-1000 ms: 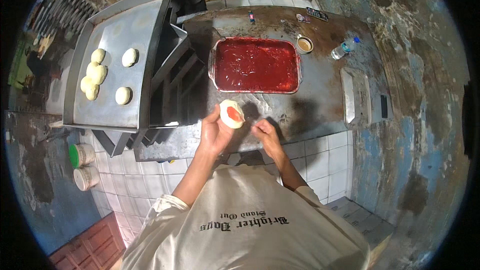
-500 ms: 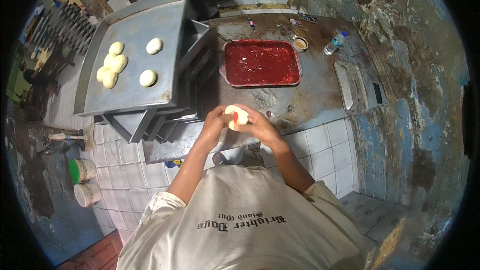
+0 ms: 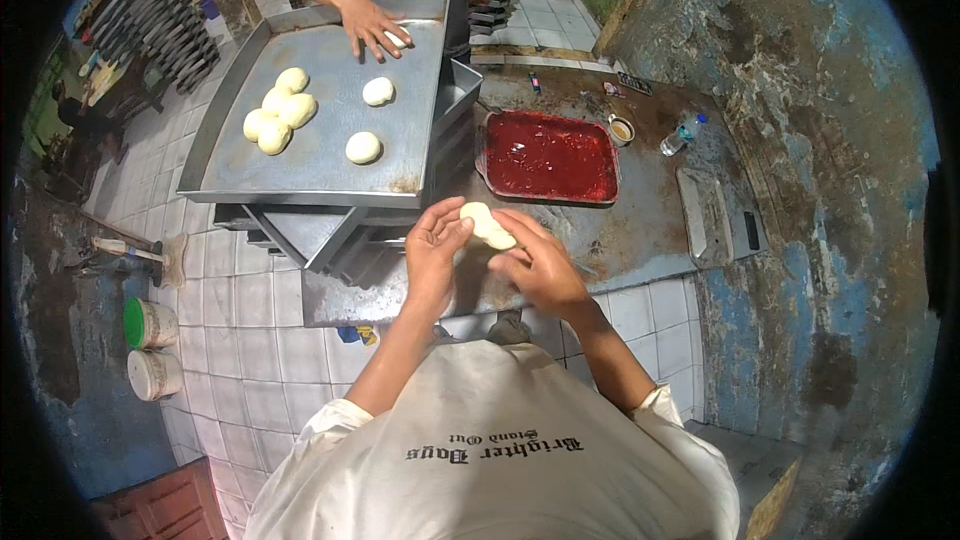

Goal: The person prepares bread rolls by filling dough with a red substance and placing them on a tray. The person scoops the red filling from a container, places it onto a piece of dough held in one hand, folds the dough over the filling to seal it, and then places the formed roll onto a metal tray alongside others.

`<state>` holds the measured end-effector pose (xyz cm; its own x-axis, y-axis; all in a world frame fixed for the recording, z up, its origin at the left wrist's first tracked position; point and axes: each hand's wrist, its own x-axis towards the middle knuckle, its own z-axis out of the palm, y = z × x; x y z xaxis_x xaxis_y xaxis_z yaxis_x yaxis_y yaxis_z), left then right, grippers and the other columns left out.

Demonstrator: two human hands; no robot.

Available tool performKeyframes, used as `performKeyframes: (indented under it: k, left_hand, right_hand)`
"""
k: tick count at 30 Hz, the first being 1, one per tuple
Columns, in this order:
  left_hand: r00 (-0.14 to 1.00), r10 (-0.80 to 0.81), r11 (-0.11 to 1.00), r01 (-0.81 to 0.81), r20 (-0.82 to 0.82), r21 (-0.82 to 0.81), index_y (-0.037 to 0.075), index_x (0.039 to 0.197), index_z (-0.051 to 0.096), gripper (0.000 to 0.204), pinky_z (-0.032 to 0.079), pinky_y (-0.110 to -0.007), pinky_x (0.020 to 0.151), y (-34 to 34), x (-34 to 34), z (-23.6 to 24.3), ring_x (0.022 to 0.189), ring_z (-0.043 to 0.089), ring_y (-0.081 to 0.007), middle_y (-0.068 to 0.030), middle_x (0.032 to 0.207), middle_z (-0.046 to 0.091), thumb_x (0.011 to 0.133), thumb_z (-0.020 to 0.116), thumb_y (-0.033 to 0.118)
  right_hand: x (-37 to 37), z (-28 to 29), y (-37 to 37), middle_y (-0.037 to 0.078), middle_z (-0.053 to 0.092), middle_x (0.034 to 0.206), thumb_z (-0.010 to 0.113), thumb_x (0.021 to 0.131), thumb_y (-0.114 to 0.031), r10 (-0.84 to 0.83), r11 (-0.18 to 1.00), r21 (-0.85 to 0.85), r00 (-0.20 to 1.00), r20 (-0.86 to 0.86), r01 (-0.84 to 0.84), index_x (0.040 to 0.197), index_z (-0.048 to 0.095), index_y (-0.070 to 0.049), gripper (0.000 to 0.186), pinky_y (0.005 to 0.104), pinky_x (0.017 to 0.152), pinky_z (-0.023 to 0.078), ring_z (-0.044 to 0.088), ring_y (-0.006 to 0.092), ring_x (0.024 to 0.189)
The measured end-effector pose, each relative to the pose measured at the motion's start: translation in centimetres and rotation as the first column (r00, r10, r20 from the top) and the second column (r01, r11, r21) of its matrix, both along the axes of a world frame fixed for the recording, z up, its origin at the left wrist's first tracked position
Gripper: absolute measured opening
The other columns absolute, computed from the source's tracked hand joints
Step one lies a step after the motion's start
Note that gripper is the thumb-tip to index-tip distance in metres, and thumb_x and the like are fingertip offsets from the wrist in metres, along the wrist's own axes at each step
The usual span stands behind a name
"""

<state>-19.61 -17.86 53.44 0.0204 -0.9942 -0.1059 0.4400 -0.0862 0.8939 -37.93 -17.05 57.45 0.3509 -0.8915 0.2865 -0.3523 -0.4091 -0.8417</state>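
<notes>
Between my two hands is a piece of pale dough (image 3: 487,226), folded over into a longish shape, with no red showing on it. The thumb and fingers of my left hand (image 3: 434,248) pinch its left end. My right hand (image 3: 543,268) has its fingers along the far side of the dough and the thumb bent in near its lower edge. Just beyond my hands is a rectangular pan of glossy red filling (image 3: 551,156). At the left, several round dough balls (image 3: 290,112) lie on a metal tray (image 3: 330,175), some touching each other.
A co-worker's hand (image 3: 374,26) rests on a dough ball at the tray's far side. More metal trays (image 3: 310,230) are stacked crosswise beneath. On the worktable stand a cup (image 3: 621,130), a water bottle (image 3: 684,135) and a scale (image 3: 705,215). Lidded buckets (image 3: 152,324) are on the floor at left.
The dough in my hands has been folded, covering the red filling that showed before. The co-worker's hand has reached onto the tray with another dough ball. My view has shifted left.
</notes>
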Motion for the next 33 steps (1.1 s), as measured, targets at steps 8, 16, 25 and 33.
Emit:
performKeyframes:
  k: [8, 16, 25, 33]
  left_hand:
    - [0.880, -0.221, 0.955, 0.106, -0.420, -0.278, -0.005, 0.137, 0.060, 0.045, 0.040, -0.044, 0.117, 0.5, -4.0, 3.1, 0.136, 0.055, -0.0282, -0.0213, 0.148, 0.056, 0.110, 0.050, 0.031]
    - [0.907, 0.087, 0.966, -0.177, -0.412, -0.186, -0.001, 0.130, 0.059, 0.029, 0.051, -0.036, 0.102, -2.2, -9.0, 5.5, 0.113, 0.066, -0.0220, -0.0158, 0.123, 0.069, 0.102, 0.062, 0.006]
    - [0.924, 0.286, 0.903, -0.349, -0.253, -0.252, 0.000, 0.098, 0.068, 0.025, 0.053, -0.035, 0.093, -6.5, -14.0, 6.1, 0.103, 0.068, -0.0208, -0.0164, 0.115, 0.072, 0.105, 0.065, 0.023]
    - [0.985, 0.136, 0.851, -0.172, -0.109, -0.496, -0.007, 0.106, 0.072, 0.039, 0.050, -0.037, 0.097, -7.1, -17.7, 7.3, 0.116, 0.064, -0.0257, -0.0206, 0.132, 0.065, 0.109, 0.056, 0.028]
  right_hand:
    - [-2.7, 3.2, -1.5, 0.011, 0.061, 0.139, 0.080, 0.089, -0.009, -0.097, 0.980, -0.198, 0.940, -0.329, 0.032, 0.136, 0.060, -0.004, 0.051, 0.0342, 0.088, 0.059, 0.065, 0.0195, 0.116]
    - [-3.2, 5.2, -3.5, 0.012, 0.071, 0.103, 0.078, 0.086, -0.004, -0.261, 0.965, 0.049, 0.955, 0.141, 0.256, 0.106, 0.071, 0.000, 0.021, 0.0324, 0.084, 0.056, 0.071, 0.0193, 0.095]
    - [-8.2, 4.9, -8.2, 0.014, 0.069, 0.107, 0.080, 0.088, -0.007, -0.128, 0.931, -0.355, 0.987, -0.096, 0.087, 0.113, 0.065, 0.002, 0.030, 0.0342, 0.076, 0.056, 0.069, 0.0196, 0.091]
    - [-12.6, 2.9, -10.9, 0.011, 0.072, 0.107, 0.078, 0.092, -0.002, -0.047, 0.970, 0.230, 0.872, 0.487, -0.076, 0.109, 0.074, 0.003, 0.019, 0.0270, 0.078, 0.056, 0.067, 0.0108, 0.096]
